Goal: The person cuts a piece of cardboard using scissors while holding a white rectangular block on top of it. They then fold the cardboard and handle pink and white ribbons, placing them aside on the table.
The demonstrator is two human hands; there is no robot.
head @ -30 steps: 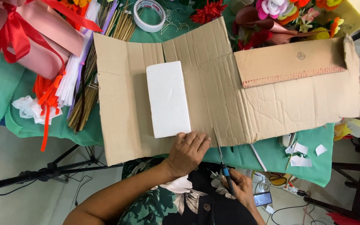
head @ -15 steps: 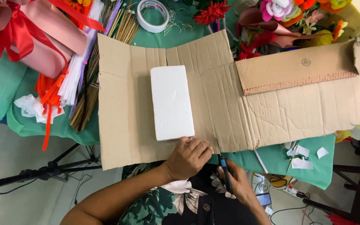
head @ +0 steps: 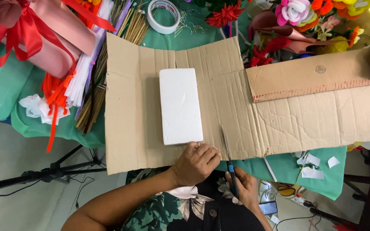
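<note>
Cardboard (head: pixel 159 128) under curled left hand (head: pixel 196 162), right hand (head: pixel 244 188) gripping knife (head: pixel 231 171)

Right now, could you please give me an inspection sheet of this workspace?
Surface: table under a green cloth, mostly covered by a flattened cardboard sheet.
Job's things: white foam block lying flat on the cardboard; blue-handled knife, blade on the cardboard's near edge.
Clutter: tape roll, stick bundle, red ribbon, artificial flowers, paper scraps.
Grippers: left hand pressing the cardboard just below the block; right hand gripping the knife handle.
Cables: black cables on the floor at left; more at lower right.
Surroundings: tripod legs beside the table, pale floor.
</note>
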